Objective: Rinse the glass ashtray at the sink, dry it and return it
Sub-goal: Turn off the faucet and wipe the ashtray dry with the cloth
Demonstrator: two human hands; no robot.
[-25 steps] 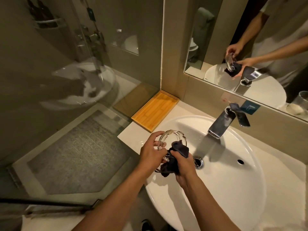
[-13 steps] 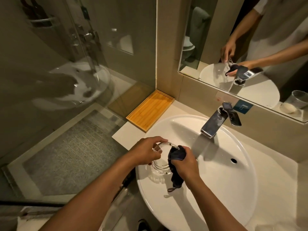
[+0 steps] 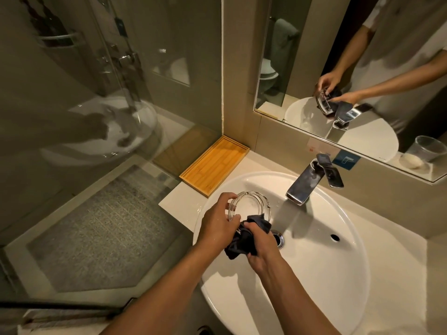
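The clear glass ashtray (image 3: 250, 204) is held on edge above the left part of the white sink basin (image 3: 326, 262). My left hand (image 3: 217, 222) grips its left rim. My right hand (image 3: 260, 247) clutches a dark cloth (image 3: 246, 238) pressed against the ashtray's lower rim. The ashtray's lower part is hidden by the cloth and fingers. No water runs from the chrome faucet (image 3: 307, 181).
A bamboo tray (image 3: 215, 166) lies on the counter in the corner left of the basin. A glass shower screen (image 3: 96, 117) stands to the left. The mirror (image 3: 362, 68) above reflects a glass cup and a soap. The drain (image 3: 278, 239) sits right of my hands.
The ashtray has turned from tilted low half a second ago to standing on edge again. My right hand has shifted the cloth down to its lower rim.
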